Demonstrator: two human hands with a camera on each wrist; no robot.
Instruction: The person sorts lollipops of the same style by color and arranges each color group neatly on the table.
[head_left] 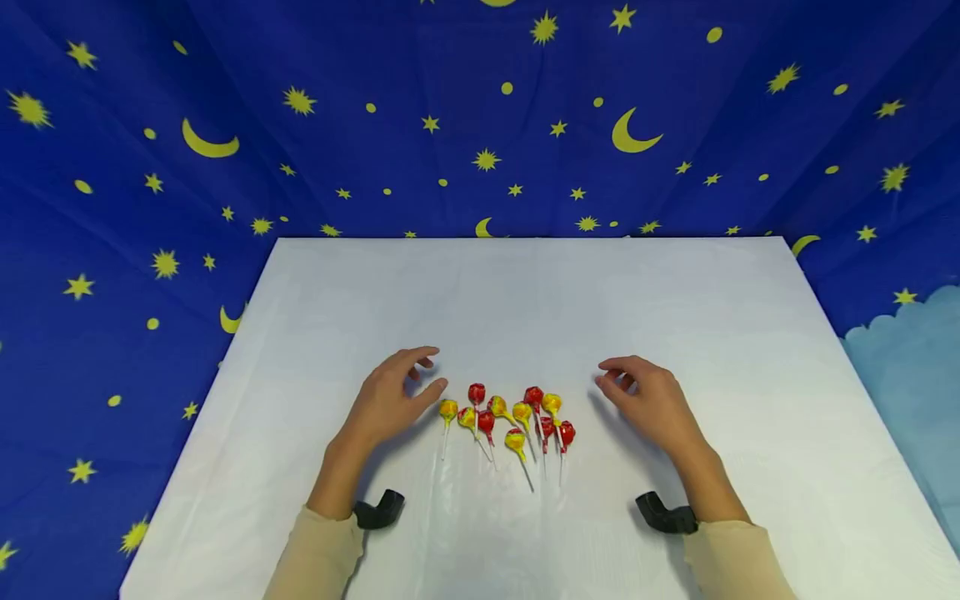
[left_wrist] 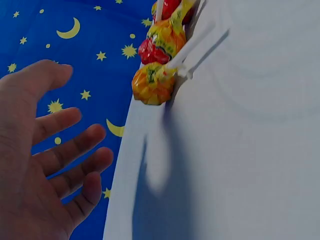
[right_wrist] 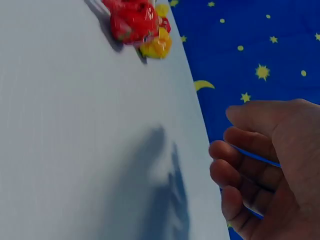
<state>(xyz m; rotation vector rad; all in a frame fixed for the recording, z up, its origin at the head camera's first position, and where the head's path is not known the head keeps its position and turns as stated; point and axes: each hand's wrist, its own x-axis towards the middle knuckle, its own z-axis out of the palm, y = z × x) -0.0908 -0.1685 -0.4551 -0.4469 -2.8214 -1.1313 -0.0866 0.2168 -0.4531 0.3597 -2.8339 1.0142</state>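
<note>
Several lollipops in red and yellow wrappers lie in a loose cluster mid-table, their white sticks pointing mostly toward the person. My left hand (head_left: 390, 398) hovers just left of the cluster, thumb nearest a yellow lollipop (head_left: 448, 409) at its edge. Fingers are relaxed and spread, holding nothing; the left wrist view shows the palm beside an orange-yellow lollipop (left_wrist: 153, 85). On the other side, my right hand (head_left: 651, 402) hangs over the table with loosely bent fingers and nothing in them. Nearest to it is a red lollipop (head_left: 566, 435), and the right wrist view shows a red wrapper (right_wrist: 134, 22).
A white-covered table (head_left: 525, 308) spreads under both hands. Behind and at the left hangs a blue cloth (head_left: 420, 67) with yellow stars and moons. A light-blue scalloped shape (head_left: 915, 358) shows at the right. Black curved pieces (head_left: 381, 510) are worn at both wrists.
</note>
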